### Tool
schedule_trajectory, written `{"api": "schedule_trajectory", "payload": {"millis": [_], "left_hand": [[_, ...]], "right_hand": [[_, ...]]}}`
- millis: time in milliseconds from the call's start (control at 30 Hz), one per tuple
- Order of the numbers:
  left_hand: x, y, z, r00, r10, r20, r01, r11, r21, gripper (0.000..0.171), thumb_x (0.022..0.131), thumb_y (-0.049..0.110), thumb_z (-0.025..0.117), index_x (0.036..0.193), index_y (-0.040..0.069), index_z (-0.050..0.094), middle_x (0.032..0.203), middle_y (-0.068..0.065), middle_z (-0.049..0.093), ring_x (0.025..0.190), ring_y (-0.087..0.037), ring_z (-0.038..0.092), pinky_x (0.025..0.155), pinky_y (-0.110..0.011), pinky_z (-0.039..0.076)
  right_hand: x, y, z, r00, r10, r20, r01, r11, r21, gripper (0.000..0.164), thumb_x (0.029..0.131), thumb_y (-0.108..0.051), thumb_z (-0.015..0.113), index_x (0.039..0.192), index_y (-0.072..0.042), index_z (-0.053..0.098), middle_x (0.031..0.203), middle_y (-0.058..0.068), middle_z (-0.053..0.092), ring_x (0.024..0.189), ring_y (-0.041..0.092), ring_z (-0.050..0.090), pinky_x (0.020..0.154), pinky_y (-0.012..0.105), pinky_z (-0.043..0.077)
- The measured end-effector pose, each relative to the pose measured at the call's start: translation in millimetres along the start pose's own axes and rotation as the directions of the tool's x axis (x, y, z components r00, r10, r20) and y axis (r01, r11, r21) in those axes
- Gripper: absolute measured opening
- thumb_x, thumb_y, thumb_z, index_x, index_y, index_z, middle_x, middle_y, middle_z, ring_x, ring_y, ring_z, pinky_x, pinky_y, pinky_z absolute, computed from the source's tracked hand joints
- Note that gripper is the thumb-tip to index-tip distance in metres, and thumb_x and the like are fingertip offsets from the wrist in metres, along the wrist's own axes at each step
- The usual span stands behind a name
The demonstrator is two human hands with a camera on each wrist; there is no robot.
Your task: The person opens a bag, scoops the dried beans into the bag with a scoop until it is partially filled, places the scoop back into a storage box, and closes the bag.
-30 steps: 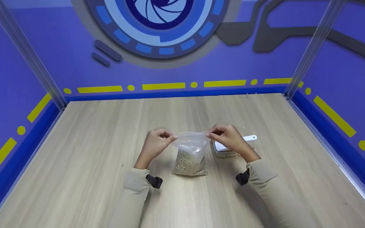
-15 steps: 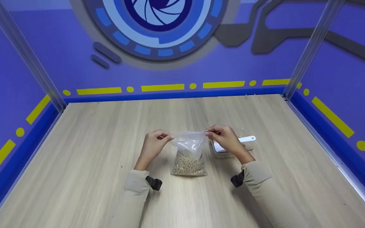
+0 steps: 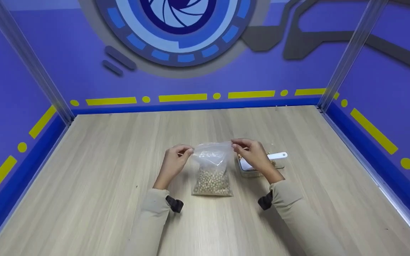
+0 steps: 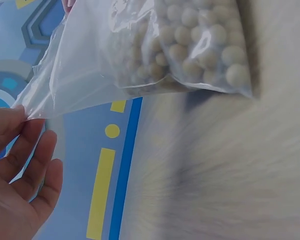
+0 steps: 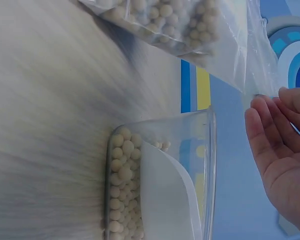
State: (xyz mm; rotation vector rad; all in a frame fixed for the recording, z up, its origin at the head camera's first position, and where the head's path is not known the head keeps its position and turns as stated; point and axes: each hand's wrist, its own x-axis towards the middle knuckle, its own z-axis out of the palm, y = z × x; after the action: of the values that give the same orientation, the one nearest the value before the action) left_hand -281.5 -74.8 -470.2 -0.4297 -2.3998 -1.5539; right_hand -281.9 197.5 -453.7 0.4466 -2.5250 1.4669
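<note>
A clear plastic bag (image 3: 212, 177) stands upright on the table, its lower half filled with small round beige balls that look like beads or beans. My left hand (image 3: 173, 161) pinches the bag's upper left corner between thumb and forefinger; the left wrist view shows the other fingers of that hand (image 4: 25, 165) loosely bent beneath. At the upper right corner my right hand (image 3: 254, 153) pinches the film the same way. The bag's top edge is stretched between both hands. In the right wrist view, the bag (image 5: 165, 25) hangs above and beside a clear container.
Just right of the bag, partly behind my right hand, sits the clear container (image 5: 210, 150) with more beige balls (image 5: 122, 190). A white scoop (image 3: 279, 155) lies in it, handle pointing right. Blue-purple panels (image 3: 84, 53) enclose the table (image 3: 101, 177) at the back and sides.
The bag's top edge has risen slightly and the film stands straighter, showing more of the balls. My right hand has shifted a little to the left since one second ago.
</note>
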Motion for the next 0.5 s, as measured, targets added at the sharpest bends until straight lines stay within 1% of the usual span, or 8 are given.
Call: {"api": "schedule_trajectory", "payload": {"millis": [100,167,267,400,500], "left_hand": [[0.8,-2.5,1.4,1.000,-0.009,0.020,0.009,1.000,0.012,0.017,0.093,0.013,0.062,0.100,0.002,0.073,0.097,-0.012,0.071,0.089,-0.023,0.063,0.080,-0.035,0.052],[1.0,-3.5,1.6,0.999,-0.013,0.040,0.013,1.000,0.013,0.019,0.094,0.013,0.060,0.104,0.001,0.072,0.099,-0.013,0.070,0.091,-0.024,0.063,0.082,-0.038,0.051],[1.0,-5.0,1.8,0.997,-0.022,0.077,0.020,1.000,0.018,0.023,0.097,0.013,0.055,0.111,0.001,0.069,0.103,-0.014,0.068,0.093,-0.025,0.062,0.085,-0.041,0.050],[-0.7,-6.6,2.3,0.986,-0.071,0.153,0.068,0.997,0.024,0.034,0.100,0.015,0.049,0.129,0.000,0.058,0.117,-0.014,0.065,0.101,-0.026,0.061,0.089,-0.042,0.050],[-3.4,-7.3,2.2,0.972,-0.102,0.213,0.094,0.994,0.046,0.042,0.102,0.017,0.044,0.140,0.001,0.047,0.130,-0.017,0.058,0.114,-0.031,0.058,0.095,-0.045,0.048]], "right_hand": [[-1.0,1.5,-1.9,1.000,0.021,-0.017,-0.021,1.000,-0.006,0.028,0.094,-0.015,0.061,0.115,0.002,0.068,0.103,0.016,0.071,0.092,0.024,0.067,0.075,0.018,0.051],[-1.5,2.5,-3.6,0.999,0.029,-0.022,-0.029,1.000,-0.007,0.028,0.093,-0.016,0.062,0.114,0.003,0.068,0.100,0.017,0.071,0.089,0.022,0.066,0.072,0.016,0.050],[-2.4,4.8,-5.6,0.999,0.043,-0.016,-0.043,0.999,-0.004,0.027,0.093,-0.017,0.062,0.111,0.003,0.070,0.096,0.017,0.072,0.083,0.016,0.065,0.068,0.016,0.048],[-4.9,8.3,-9.3,0.999,0.041,0.007,-0.041,0.999,-0.012,0.026,0.093,-0.017,0.062,0.108,0.002,0.071,0.094,0.016,0.073,0.080,0.012,0.064,0.067,0.017,0.048],[-6.8,11.1,-13.0,0.999,0.029,0.027,-0.028,0.999,-0.020,0.026,0.094,-0.016,0.061,0.109,0.002,0.071,0.095,0.016,0.073,0.083,0.016,0.066,0.069,0.017,0.049]]}}
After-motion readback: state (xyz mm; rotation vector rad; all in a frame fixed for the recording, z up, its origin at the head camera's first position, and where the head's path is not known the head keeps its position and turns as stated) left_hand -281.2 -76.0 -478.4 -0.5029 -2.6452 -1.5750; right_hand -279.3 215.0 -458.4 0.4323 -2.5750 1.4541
